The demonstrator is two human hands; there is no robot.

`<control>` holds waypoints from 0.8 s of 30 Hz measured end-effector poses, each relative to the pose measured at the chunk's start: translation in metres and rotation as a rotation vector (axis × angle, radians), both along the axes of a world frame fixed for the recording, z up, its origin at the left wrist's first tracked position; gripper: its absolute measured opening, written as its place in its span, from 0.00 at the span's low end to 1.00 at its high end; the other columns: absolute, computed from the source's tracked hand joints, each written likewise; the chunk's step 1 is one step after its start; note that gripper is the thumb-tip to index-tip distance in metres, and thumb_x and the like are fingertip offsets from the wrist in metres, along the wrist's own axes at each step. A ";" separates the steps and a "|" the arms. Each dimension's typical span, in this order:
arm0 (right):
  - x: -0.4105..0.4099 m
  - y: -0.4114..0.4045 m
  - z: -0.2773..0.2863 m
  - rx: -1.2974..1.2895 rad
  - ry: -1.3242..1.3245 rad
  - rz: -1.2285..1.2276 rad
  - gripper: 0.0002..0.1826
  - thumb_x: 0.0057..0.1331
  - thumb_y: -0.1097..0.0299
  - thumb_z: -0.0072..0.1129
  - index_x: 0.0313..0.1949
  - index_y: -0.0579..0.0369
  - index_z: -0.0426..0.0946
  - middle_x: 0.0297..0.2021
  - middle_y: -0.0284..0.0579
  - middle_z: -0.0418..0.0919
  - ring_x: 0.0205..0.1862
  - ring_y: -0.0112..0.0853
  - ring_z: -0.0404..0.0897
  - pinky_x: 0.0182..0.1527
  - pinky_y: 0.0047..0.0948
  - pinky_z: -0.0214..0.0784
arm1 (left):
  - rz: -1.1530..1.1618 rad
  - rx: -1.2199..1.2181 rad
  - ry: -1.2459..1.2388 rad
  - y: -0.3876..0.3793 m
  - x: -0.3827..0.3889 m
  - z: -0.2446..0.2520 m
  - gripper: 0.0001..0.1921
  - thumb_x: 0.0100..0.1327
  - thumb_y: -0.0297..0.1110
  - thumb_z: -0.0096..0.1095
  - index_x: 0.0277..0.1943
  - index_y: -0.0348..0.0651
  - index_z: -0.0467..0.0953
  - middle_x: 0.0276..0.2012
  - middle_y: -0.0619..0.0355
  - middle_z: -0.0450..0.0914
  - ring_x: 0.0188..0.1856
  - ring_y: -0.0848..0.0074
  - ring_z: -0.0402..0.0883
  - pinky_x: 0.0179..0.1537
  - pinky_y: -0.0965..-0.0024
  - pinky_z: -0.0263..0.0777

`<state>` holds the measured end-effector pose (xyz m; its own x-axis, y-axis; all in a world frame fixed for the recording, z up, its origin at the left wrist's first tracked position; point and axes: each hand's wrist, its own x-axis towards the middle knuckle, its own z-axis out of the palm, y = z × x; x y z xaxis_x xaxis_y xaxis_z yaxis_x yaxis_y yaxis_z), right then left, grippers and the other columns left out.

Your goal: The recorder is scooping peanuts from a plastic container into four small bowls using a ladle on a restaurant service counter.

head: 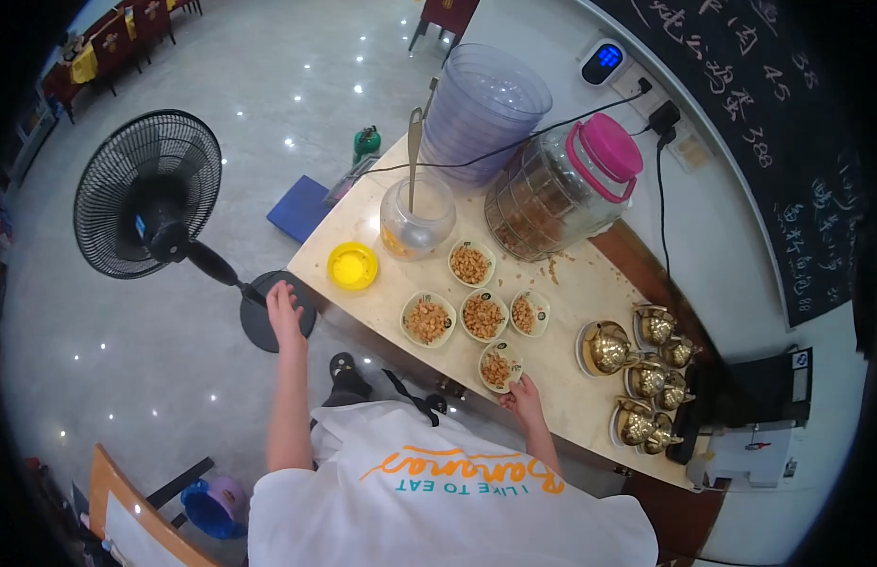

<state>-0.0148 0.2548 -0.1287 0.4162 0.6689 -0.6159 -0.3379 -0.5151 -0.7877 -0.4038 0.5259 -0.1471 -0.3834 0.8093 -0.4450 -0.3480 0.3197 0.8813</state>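
Note:
My right hand (526, 405) grips the near rim of a small bowl of peanuts (496, 366) at the counter's front edge. My left hand (285, 312) is empty, fingers apart, in the air off the counter's left end. It overlaps the base of a black standing fan (170, 237) in view. Further in stand more small bowls of peanuts, among them a left bowl (428, 319), a middle bowl (484, 315), a right bowl (530, 313) and a back bowl (471, 262). Behind them is a clear round jar (418, 230) with a metal utensil (414, 152) upright in it.
A yellow lid (352, 266) lies at the counter's left corner. At the back stand stacked clear tubs (484, 106) and a large glass jar (544, 191) with a pink lid (608, 147). Several gold teapots (607, 349) crowd the right end. A black cable (509, 145) crosses the tubs.

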 end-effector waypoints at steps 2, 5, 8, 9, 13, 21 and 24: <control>0.001 0.005 0.006 -0.002 -0.034 -0.035 0.19 0.72 0.70 0.46 0.62 0.53 0.62 0.29 0.43 0.77 0.23 0.26 0.74 0.26 0.24 0.70 | -0.017 0.121 0.114 0.025 -0.008 -0.022 0.18 0.70 0.45 0.52 0.55 0.41 0.71 0.51 0.55 0.74 0.51 0.72 0.74 0.53 0.63 0.67; -0.014 0.011 0.032 0.074 -0.078 -0.212 0.20 0.67 0.73 0.46 0.59 0.57 0.65 0.25 0.43 0.77 0.17 0.24 0.71 0.19 0.21 0.64 | -0.029 0.286 0.336 0.055 -0.012 -0.035 0.16 0.70 0.40 0.52 0.52 0.37 0.72 0.47 0.53 0.77 0.51 0.68 0.74 0.54 0.64 0.66; -0.024 0.035 0.077 0.143 -0.274 -0.217 0.18 0.67 0.73 0.46 0.57 0.58 0.69 0.23 0.37 0.75 0.14 0.18 0.64 0.16 0.16 0.52 | -0.262 0.450 0.878 0.081 0.003 -0.017 0.14 0.68 0.35 0.52 0.49 0.33 0.74 0.46 0.46 0.76 0.50 0.56 0.74 0.54 0.59 0.66; -0.030 0.050 0.091 0.146 -0.290 -0.234 0.18 0.67 0.73 0.46 0.57 0.58 0.69 0.23 0.37 0.75 0.14 0.18 0.64 0.16 0.16 0.52 | -0.273 0.462 0.860 0.089 0.007 -0.016 0.14 0.68 0.35 0.52 0.49 0.33 0.74 0.46 0.46 0.76 0.50 0.56 0.74 0.54 0.59 0.66; -0.045 0.132 0.128 0.327 -0.363 -0.176 0.19 0.68 0.74 0.45 0.58 0.58 0.69 0.25 0.32 0.75 0.15 0.15 0.58 0.16 0.16 0.47 | -0.338 0.435 1.021 0.097 0.014 -0.033 0.15 0.70 0.37 0.48 0.49 0.37 0.76 0.42 0.46 0.79 0.47 0.55 0.77 0.50 0.58 0.69; -0.060 0.266 0.149 0.431 -0.587 0.032 0.19 0.69 0.77 0.43 0.59 0.60 0.68 0.28 0.35 0.78 0.18 0.16 0.67 0.19 0.15 0.56 | -0.343 0.434 0.912 0.096 0.010 -0.031 0.16 0.70 0.43 0.48 0.51 0.43 0.77 0.41 0.50 0.83 0.42 0.57 0.82 0.42 0.58 0.73; -0.060 0.287 0.147 0.437 -0.699 0.083 0.20 0.68 0.76 0.44 0.59 0.60 0.67 0.28 0.37 0.79 0.20 0.17 0.73 0.21 0.15 0.62 | -0.354 0.366 0.892 0.095 0.011 -0.027 0.17 0.70 0.44 0.49 0.51 0.44 0.76 0.41 0.49 0.83 0.42 0.57 0.82 0.41 0.58 0.73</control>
